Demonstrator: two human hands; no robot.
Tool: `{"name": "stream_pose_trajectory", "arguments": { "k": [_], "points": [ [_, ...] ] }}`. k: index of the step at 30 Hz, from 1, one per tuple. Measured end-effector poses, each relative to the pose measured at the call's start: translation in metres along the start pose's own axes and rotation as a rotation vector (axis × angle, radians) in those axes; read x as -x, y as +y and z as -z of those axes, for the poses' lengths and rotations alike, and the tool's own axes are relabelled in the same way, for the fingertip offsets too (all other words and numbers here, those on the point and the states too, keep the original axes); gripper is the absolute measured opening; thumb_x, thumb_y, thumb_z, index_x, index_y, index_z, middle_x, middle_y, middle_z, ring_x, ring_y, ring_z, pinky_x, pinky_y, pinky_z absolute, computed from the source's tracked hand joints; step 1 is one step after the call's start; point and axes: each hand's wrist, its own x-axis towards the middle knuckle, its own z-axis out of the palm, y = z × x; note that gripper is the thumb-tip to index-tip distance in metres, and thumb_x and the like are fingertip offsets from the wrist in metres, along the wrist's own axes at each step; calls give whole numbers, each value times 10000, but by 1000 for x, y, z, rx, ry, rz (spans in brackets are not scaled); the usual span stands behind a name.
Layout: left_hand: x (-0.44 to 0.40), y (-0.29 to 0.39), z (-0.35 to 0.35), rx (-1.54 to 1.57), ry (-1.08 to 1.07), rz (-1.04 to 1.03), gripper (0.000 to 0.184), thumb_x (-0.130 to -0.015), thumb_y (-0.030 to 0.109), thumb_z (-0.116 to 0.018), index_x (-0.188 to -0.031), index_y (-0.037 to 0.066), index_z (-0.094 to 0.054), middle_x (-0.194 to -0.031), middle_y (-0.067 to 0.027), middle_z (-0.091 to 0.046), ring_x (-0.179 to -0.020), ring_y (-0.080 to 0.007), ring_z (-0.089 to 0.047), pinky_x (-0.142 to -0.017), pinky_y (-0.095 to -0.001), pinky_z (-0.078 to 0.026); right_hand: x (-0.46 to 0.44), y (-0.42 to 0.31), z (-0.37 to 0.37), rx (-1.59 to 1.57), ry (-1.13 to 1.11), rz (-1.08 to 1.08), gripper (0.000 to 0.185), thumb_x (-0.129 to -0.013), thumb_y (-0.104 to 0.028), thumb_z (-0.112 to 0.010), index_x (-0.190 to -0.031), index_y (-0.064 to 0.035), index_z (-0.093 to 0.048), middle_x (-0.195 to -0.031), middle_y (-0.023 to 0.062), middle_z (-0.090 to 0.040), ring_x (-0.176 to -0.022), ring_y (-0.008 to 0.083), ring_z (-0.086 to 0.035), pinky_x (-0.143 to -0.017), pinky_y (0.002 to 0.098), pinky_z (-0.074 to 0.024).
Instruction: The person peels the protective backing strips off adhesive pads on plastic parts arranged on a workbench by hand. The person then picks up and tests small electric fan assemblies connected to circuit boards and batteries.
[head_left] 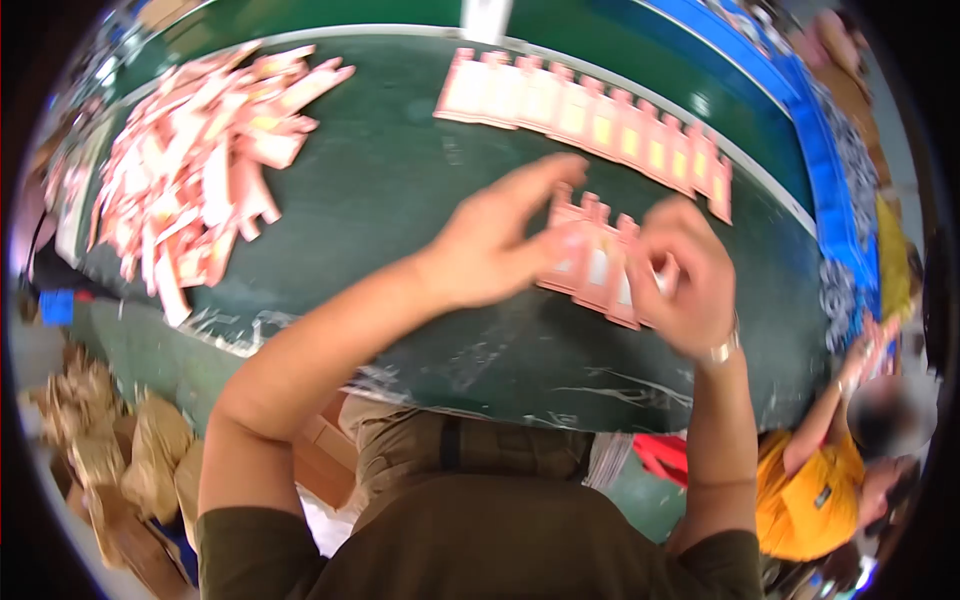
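Observation:
On the green table (370, 190), a short row of pink cards (598, 262) lies between my two hands. My left hand (500, 235) is at the row's left end, its fingers and thumb spread, the thumb over the leftmost card. My right hand (688, 270) is at the right end, fingers curled in a pinch near the last card; what they hold is blurred. Beyond my hands runs a longer row of overlapping pink cards (570, 108), some with yellow patches. A large loose heap of pink pieces (205, 165) lies on the left.
A blue-edged rail (825, 165) runs along the right side. Another person in a yellow shirt (810, 495) is at the lower right. Brown paper bags (150, 455) stand at the lower left. Clear plastic film (600, 385) lies along the near table edge.

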Motion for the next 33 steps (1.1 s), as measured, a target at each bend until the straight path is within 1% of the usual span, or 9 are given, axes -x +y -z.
{"name": "stream_pose_trajectory", "arguments": {
  "k": [1, 4, 12, 19, 26, 28, 29, 30, 33],
  "points": [
    [11, 27, -2, 133, -8, 120, 474, -936, 301, -437, -1272, -30, -389, -1146, -109, -528, -1087, -200, -492, -901, -312, -390, 5, -16, -5, 49, -17, 83, 141, -638, 30, -636, -735, -41, -562, -730, 56, -492, -612, 180, -483, -533, 252, -383],
    [60, 65, -10, 114, -37, 89, 181, -893, 115, -523, -1012, -8, -581, -783, -104, -611, -689, -134, -609, -621, -274, -484, 20, -48, -31, 72, -62, 145, 184, -587, 26, -663, -730, -44, -571, -697, 75, -507, -599, 212, -512, -521, 284, -420],
    [166, 76, -22, 344, 415, 362, 135, -827, -21, -586, -959, -42, -606, -821, -105, -644, -747, -137, -648, -659, -236, -524, 34, -78, -70, -236, -317, 43, 103, -749, -18, -628, -846, -48, -614, -808, 91, -566, -734, 234, -563, -646, 301, -459],
    [137, 63, -5, 172, 225, 409, 111, -810, -8, -618, -920, -14, -627, -791, -74, -646, -690, -100, -617, -588, -228, -485, 21, 1, -15, 391, -132, -43, 55, -722, -55, -645, -768, -84, -646, -812, 56, -561, -783, 234, -529, -700, 316, -431],
    [109, 65, 4, -280, 84, 77, 110, -758, 74, -650, -857, 34, -626, -745, -121, -612, -686, -277, -608, -600, -339, -485, 5, 13, -22, 469, -176, 106, 80, -693, -62, -640, -772, -73, -633, -813, 64, -543, -781, 262, -512, -702, 359, -435],
    [150, 69, 16, 105, -169, 166, 112, -773, 52, -623, -883, 29, -621, -788, -95, -624, -712, -216, -619, -633, -311, -494, 14, -4, -8, 392, -123, 29, 108, -713, -33, -634, -820, -34, -622, -839, 115, -558, -827, 291, -538, -741, 356, -441],
    [173, 73, 23, 428, -358, 457, 114, -812, 42, -598, -918, 7, -621, -791, -72, -621, -729, -157, -617, -636, -279, -502, 20, -12, 0, 368, -115, -23, 124, -728, -14, -628, -851, -9, -613, -863, 147, -571, -860, 304, -555, -768, 350, -445],
    [205, 58, 16, 566, -312, 392, 123, -846, 39, -571, -947, -8, -624, -790, -57, -618, -720, -135, -610, -643, -252, -510, 27, -15, 8, 331, -120, -63, 120, -734, -3, -615, -854, -4, -609, -876, 153, -572, -849, 304, -559, -775, 351, -444],
    [287, 25, 21, 766, 204, 971, 145, -834, -25, -548, -948, 6, -631, -776, -38, -596, -727, -129, -603, -652, -262, -519, 47, -8, 12, 259, -90, -112, 89, -759, 27, -581, -846, 11, -595, -826, 105, -551, -774, 226, -539, -691, 286, -421]
  ]
}}
